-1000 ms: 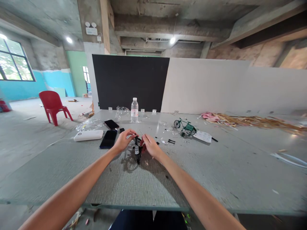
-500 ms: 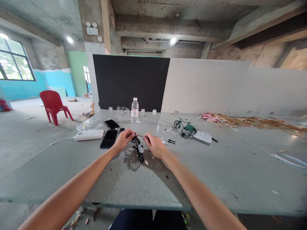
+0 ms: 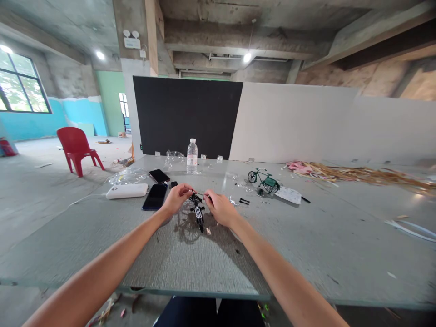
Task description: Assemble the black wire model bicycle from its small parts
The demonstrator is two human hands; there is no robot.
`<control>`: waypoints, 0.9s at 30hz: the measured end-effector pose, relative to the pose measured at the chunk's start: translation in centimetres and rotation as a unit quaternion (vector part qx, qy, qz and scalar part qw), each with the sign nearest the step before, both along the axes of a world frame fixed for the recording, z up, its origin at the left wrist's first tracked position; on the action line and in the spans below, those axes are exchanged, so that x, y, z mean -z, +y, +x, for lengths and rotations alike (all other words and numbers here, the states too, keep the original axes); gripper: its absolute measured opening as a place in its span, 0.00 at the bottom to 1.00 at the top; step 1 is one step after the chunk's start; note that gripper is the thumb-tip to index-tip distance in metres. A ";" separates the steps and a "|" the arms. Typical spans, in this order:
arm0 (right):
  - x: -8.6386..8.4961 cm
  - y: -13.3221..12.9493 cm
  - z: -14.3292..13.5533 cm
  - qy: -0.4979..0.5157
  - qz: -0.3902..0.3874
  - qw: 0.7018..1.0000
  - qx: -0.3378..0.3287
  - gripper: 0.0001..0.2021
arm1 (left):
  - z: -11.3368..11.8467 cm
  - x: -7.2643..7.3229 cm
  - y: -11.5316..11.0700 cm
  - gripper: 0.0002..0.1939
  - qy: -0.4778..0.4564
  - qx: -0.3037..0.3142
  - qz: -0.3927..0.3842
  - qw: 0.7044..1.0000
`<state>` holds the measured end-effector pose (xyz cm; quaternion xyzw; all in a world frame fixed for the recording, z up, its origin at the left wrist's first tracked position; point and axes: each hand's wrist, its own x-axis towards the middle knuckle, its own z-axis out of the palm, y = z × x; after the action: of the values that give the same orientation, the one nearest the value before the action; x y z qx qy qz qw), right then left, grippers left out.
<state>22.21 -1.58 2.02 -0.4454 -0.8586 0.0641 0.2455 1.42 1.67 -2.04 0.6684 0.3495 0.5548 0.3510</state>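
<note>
A small black model bicycle (image 3: 198,213) stands on the grey table in front of me, its far end between my hands. My left hand (image 3: 179,198) pinches the far end of the bicycle from the left. On the right, my right hand (image 3: 219,207) is closed, its fingertips round a thin, rod-like tool whose tip points left to the bicycle's far end. A green model bicycle (image 3: 264,180) stands farther right, beside a white paper (image 3: 289,195). Small black parts (image 3: 244,201) lie to the right of my right hand.
Two phones (image 3: 155,196) and a white power bank (image 3: 126,191) lie at the left. A clear bottle (image 3: 192,156) stands behind my hands, near clear plastic wrap (image 3: 175,157). Brown strips (image 3: 354,173) lie at the back right. A red chair (image 3: 76,147) is beyond the table.
The black bicycle has turned slightly, so that its white rack and near wheel face me more directly. Both hands have stayed nearly in place.
</note>
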 end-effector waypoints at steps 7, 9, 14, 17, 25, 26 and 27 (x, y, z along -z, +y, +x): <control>0.5 0.0 0.1 -0.052 0.034 0.998 0.011 0.14 | 0.2 0.3 0.0 0.16 -0.020 -0.010 -0.004 1.000; 0.6 0.0 0.0 -0.052 0.026 0.998 0.009 0.14 | 0.3 0.4 0.1 0.17 -0.024 -0.015 -0.005 1.000; 0.7 0.0 -0.1 -0.051 0.019 0.999 -0.003 0.14 | 0.3 0.4 0.0 0.17 -0.021 -0.025 -0.004 0.999; 0.8 0.0 0.1 -0.064 0.033 0.997 0.007 0.14 | 0.3 0.3 0.0 0.16 -0.020 -0.026 -0.002 0.999; 0.7 0.6 0.2 0.035 0.041 0.999 -0.003 0.16 | 0.3 0.2 -0.1 0.12 0.008 -0.047 0.010 0.999; 0.6 0.8 0.2 0.051 0.019 0.998 -0.013 0.17 | 0.3 0.1 -0.2 0.12 0.012 -0.047 0.013 0.999; 0.5 1.0 0.2 0.065 -0.006 0.998 -0.024 0.17 | 0.3 0.0 -0.3 0.11 0.018 -0.044 0.016 0.999</control>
<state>22.43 -0.55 1.52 -0.4212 -0.8508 0.1036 0.2968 1.70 1.42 -2.06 0.6676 0.3762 0.5630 0.3095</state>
